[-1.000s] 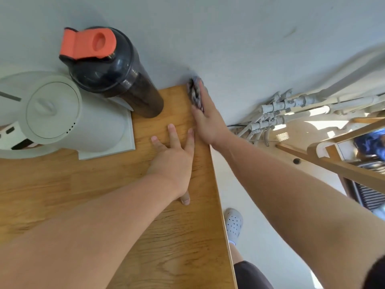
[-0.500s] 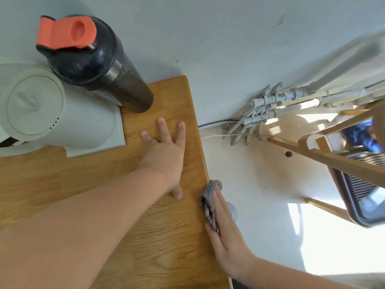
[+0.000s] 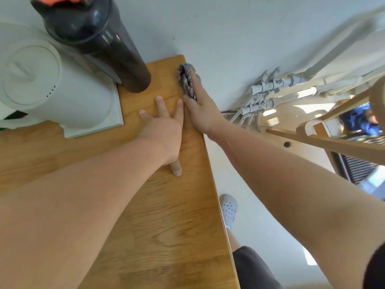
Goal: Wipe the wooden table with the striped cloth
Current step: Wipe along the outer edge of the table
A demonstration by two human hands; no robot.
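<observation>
Right hand (image 3: 201, 113), fingers straight, presses striped cloth (image 3: 187, 82) against wooden table (image 3: 166, 226) edge; left hand (image 3: 164, 130) lies flat. Lidded shaker bottle (image 3: 108, 49) and kettle (image 3: 52, 86) hide their contents

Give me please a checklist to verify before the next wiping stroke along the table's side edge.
1. Striped cloth is pressed by the right hand against the right edge of the wooden table, near the far corner: ok.
2. Left hand lies flat on the tabletop, beside the right hand: ok.
3. Black bottle stands apart from the cloth: ok.
4. White kettle stands away from that edge: ok.
5. Edge surface is clean: cannot tell.
</observation>
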